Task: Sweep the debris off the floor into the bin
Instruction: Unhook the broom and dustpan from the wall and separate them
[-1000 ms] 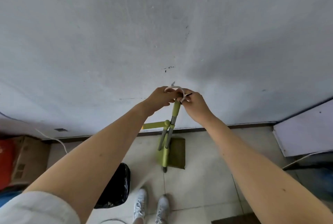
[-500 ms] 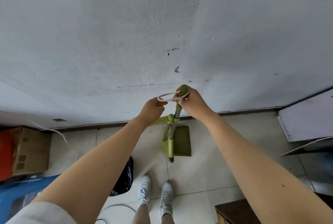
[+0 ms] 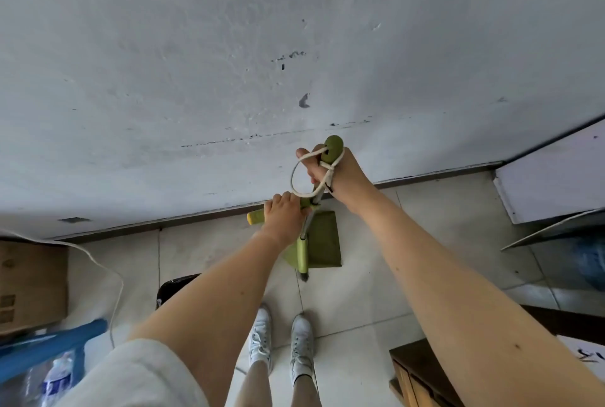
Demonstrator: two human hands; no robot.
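Right hand (image 3: 342,177) grip curls round the green broom (image 3: 303,254) at its rounded knob, white cord loop (image 3: 295,177) hanging. Left hand (image 3: 281,218) wraps a cylindrical handle (image 3: 255,217). The flat dustpan (image 3: 322,239) stands on the glossy tiled floor (image 3: 376,275) near the black bin (image 3: 173,285).

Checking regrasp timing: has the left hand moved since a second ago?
Yes. Left hand dropped from the cord loop on the broom handle, well above the baseboard, down to baseboard level, now gripping the green side handle.

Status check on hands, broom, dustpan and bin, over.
Right hand grips broom at its top. Left hand grips side handle. Dustpan down by wall. Bin partly behind left forearm.
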